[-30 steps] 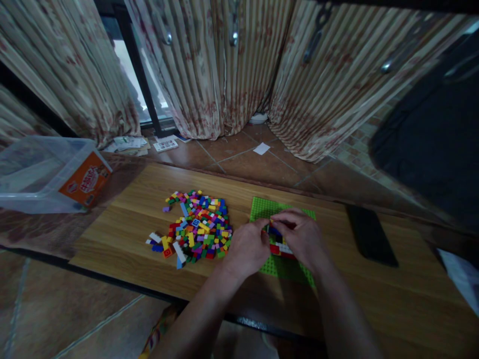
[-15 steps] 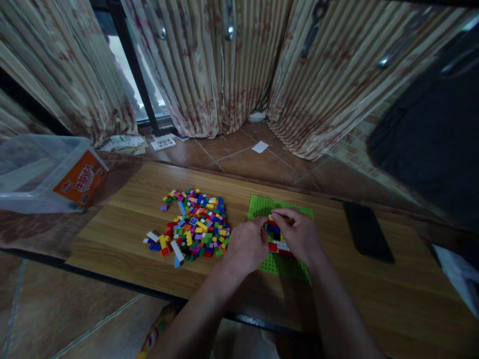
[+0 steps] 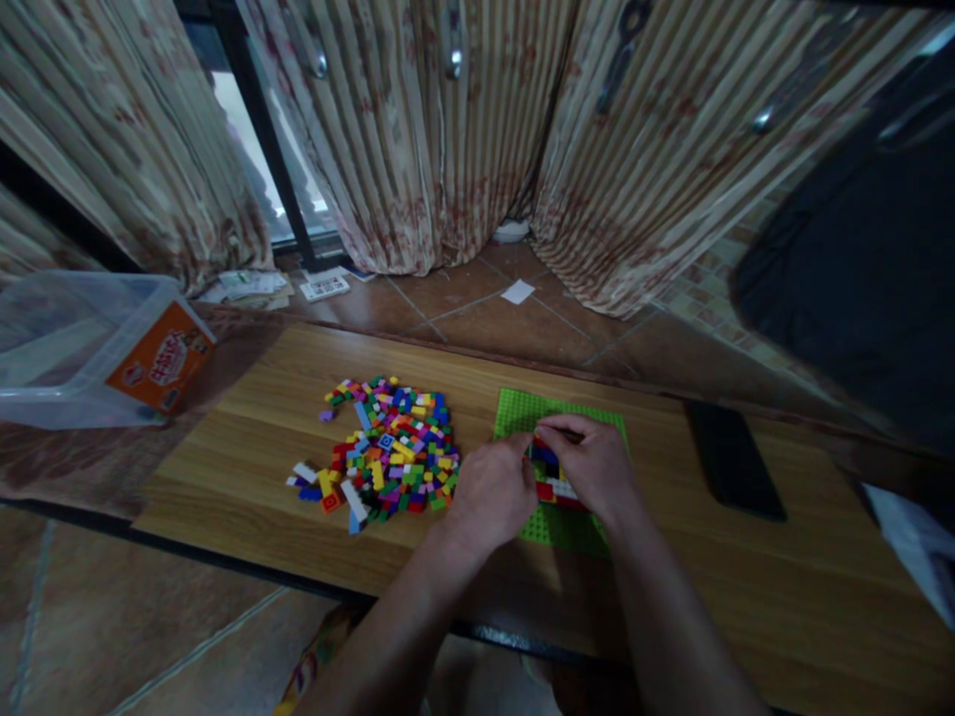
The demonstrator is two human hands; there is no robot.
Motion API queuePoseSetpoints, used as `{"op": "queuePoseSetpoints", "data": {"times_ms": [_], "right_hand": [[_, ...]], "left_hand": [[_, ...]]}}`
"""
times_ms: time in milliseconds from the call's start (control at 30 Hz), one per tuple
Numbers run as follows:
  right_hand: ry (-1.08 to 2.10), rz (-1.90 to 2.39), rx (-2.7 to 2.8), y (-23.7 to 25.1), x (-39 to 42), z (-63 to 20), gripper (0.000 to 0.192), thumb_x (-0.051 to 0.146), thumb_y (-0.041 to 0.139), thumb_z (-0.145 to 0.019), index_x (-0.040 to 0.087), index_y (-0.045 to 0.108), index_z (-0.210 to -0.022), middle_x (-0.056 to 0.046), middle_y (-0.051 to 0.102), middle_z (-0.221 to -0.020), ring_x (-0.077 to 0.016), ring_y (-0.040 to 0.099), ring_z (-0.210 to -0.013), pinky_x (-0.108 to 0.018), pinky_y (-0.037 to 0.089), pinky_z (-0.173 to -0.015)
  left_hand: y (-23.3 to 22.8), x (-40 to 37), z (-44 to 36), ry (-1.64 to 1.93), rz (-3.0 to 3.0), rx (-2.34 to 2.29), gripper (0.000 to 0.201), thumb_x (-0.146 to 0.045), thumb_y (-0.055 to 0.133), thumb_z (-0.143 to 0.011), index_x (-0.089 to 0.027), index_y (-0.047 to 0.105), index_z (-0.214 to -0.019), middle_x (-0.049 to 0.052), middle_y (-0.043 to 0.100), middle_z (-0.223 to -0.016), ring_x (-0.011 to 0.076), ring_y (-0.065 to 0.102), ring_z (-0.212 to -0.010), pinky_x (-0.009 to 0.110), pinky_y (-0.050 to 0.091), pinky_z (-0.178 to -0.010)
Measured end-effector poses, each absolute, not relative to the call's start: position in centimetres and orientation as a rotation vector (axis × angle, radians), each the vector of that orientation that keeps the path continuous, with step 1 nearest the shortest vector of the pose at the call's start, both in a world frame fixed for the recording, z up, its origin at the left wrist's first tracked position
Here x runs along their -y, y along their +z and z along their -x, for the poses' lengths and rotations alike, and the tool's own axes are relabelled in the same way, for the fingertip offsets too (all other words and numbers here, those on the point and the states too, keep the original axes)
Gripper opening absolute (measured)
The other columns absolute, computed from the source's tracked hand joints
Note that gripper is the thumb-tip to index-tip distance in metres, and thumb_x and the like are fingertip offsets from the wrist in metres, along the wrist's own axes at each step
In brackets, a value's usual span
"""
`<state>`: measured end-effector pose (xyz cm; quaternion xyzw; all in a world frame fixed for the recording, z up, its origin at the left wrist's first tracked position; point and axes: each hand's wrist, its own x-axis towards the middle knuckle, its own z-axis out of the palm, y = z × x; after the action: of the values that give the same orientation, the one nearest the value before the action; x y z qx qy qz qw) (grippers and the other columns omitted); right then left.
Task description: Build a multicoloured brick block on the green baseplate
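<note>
A green studded baseplate (image 3: 567, 535) lies on the wooden table, and a small structure of red, blue, yellow and white toy bricks (image 3: 556, 489) stands on it. My left hand (image 3: 493, 489) is at the structure's left side, fingers bent and pressed to its upper left edge. From the right, my right hand (image 3: 593, 459) reaches over the top with thumb and fingertips pinched at the back edge. Whatever small piece the fingertips hold is covered by the fingers. Left of my hands spreads a pile of loose, mixed-colour bricks (image 3: 403, 447).
A black phone-like slab (image 3: 735, 459) lies on the table's right part. A clear plastic bin (image 3: 82, 343) with an orange label stands at the left. Striped curtains (image 3: 477, 149) hang behind the table. A dark cloth-like shape (image 3: 858, 259) fills the upper right.
My right hand has shifted very slightly at the top of the brick structure. The left hand stays in place, and the pile looks the same.
</note>
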<state>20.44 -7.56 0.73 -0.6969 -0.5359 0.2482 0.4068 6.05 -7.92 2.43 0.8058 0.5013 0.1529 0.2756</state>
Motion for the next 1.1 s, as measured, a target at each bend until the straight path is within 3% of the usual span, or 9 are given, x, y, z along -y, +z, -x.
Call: {"op": "queuePoseSetpoints", "data": {"times_ms": [333, 500, 733, 867, 1100], "right_hand": [[0.727, 1.683, 1.259, 0.1, 7.7, -20.8, 0.022, 0.038, 0.065, -0.075, 0.019, 0.075, -0.081, -0.006, 0.076, -0.084, -0.0226, 0.069, -0.078, -0.037, 0.052, -0.076], [0.569, 1.663, 1.036, 0.7, 8.3, -22.5, 0.029, 0.044, 0.064, -0.079, 0.019, 0.075, -0.087, -0.007, 0.076, -0.089, -0.0236, 0.069, -0.086, -0.038, 0.050, -0.082], [0.547, 1.570, 0.894, 2.1, 8.6, -23.9, 0.025, 0.040, 0.069, -0.076, 0.017, 0.075, -0.083, -0.006, 0.075, -0.082, -0.0225, 0.068, -0.080, -0.037, 0.051, -0.078], [0.572, 1.534, 1.038, 2.5, 8.9, -23.6, 0.019, 0.037, 0.066, -0.079, 0.019, 0.074, -0.082, -0.005, 0.075, -0.083, -0.0202, 0.067, -0.078, -0.034, 0.051, -0.076], [0.757, 1.499, 1.563, 3.2, 10.1, -22.1, 0.018, 0.029, 0.060, -0.086, 0.022, 0.072, -0.098, -0.003, 0.071, -0.096, -0.0170, 0.065, -0.087, -0.030, 0.049, -0.077]], "left_hand": [[2.4, 7.4, -5.7, 0.473, -2.045, -1.355, 0.038, -0.016, 0.045, -0.088, -0.020, 0.065, -0.119, 0.008, 0.074, -0.100, 0.0222, 0.069, -0.091, 0.033, 0.051, -0.084], [2.2, 6.6, -4.9, 0.621, -1.851, -1.351, 0.029, -0.016, 0.049, -0.087, -0.018, 0.070, -0.106, 0.007, 0.074, -0.099, 0.0190, 0.068, -0.089, 0.028, 0.051, -0.080], [1.3, 6.5, -5.0, 0.764, -1.696, -1.185, 0.017, -0.014, 0.052, -0.085, -0.017, 0.067, -0.092, 0.004, 0.072, -0.083, 0.0164, 0.067, -0.074, 0.025, 0.051, -0.067], [1.0, 6.7, -5.6, 0.812, -1.522, -1.111, 0.011, -0.016, 0.053, -0.085, -0.017, 0.062, -0.091, 0.004, 0.072, -0.087, 0.0140, 0.067, -0.067, 0.024, 0.051, -0.063], [1.5, 7.2, -6.1, 0.868, -1.573, -1.011, 0.015, -0.014, 0.051, -0.087, -0.019, 0.062, -0.097, 0.004, 0.071, -0.095, 0.0142, 0.070, -0.076, 0.024, 0.054, -0.070]]}}
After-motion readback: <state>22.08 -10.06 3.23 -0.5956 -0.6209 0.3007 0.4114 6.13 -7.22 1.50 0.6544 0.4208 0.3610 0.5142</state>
